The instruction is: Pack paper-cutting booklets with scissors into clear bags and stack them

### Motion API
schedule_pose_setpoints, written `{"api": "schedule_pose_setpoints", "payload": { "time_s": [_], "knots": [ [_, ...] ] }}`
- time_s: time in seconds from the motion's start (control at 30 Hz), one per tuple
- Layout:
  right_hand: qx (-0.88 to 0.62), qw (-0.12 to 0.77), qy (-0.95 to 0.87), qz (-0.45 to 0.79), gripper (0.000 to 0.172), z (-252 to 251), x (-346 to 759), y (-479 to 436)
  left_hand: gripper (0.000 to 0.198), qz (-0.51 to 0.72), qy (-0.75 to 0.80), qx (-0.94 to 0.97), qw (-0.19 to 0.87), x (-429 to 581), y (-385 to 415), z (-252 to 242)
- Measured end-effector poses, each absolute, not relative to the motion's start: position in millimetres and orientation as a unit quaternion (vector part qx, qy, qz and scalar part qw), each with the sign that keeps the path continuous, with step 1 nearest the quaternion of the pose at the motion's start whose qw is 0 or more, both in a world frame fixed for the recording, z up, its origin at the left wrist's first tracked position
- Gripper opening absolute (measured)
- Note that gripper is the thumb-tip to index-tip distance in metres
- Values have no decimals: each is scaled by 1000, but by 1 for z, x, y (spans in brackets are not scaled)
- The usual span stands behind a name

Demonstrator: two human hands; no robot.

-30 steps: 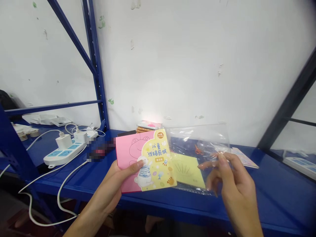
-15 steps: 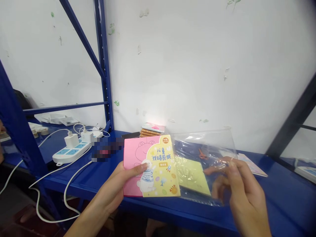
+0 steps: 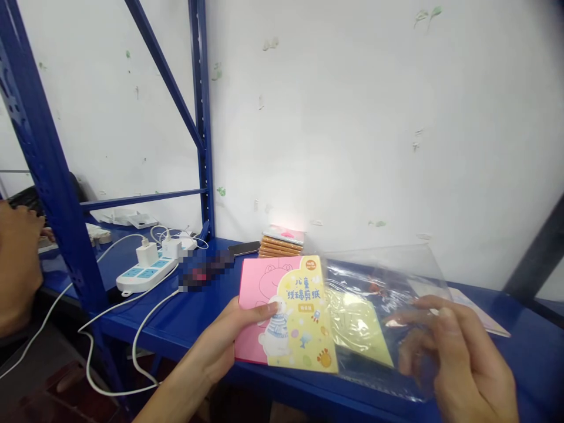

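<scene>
My left hand (image 3: 247,329) grips a pad of craft paper (image 3: 304,329), its thumb lying across the cover and its fingers hidden behind. The cover is pink and yellow, with a frog outline and a white bear in a striped sweater. To the right, my right hand (image 3: 467,346) pinches a clear plastic bag (image 3: 388,276), several fingers showing through the film. The bag's left side meets the pad's right edge; whether the pad is partly inside cannot be made out. A yellow sheet (image 3: 363,323) and a small orange-red item (image 3: 376,286) show through the plastic.
On the blue table (image 3: 176,317) lie a white power strip (image 3: 143,273) with plugs and cables, a dark phone (image 3: 244,248), and a stack of brown-edged packs (image 3: 282,242). A pale booklet (image 3: 480,311) is at the right. Another person's arm (image 3: 20,264) shows at far left, beyond a blue post (image 3: 53,147).
My view has shifted, so the scene sits further right and lower. My right hand, with the bag, has drawn slightly away from the pad. Another person's arm now shows more at left.
</scene>
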State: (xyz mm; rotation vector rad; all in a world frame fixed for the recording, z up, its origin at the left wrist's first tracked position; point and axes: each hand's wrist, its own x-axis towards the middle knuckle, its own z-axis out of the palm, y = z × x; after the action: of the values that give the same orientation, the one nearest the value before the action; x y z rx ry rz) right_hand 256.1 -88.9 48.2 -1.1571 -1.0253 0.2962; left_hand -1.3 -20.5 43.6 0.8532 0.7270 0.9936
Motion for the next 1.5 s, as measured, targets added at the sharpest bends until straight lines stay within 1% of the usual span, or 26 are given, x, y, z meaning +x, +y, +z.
{"api": "schedule_pose_setpoints", "payload": {
  "time_s": [0.43,0.73,1.0,1.17,1.5],
  "knots": [
    [-531,705,-456,118,39,48,258,-90,58,435,330,381,746,-2,-20,45],
    [-541,699,-453,114,39,51,255,-94,64,430,324,388,748,-2,-19,46],
    [-538,698,-458,117,41,51,259,-92,66,426,321,392,750,-3,-19,46],
    [-521,720,-438,135,39,52,258,-91,65,425,328,398,744,-3,-19,46],
    [-500,728,-438,170,34,55,262,-95,59,414,331,407,744,-3,-20,47]
  ]
}}
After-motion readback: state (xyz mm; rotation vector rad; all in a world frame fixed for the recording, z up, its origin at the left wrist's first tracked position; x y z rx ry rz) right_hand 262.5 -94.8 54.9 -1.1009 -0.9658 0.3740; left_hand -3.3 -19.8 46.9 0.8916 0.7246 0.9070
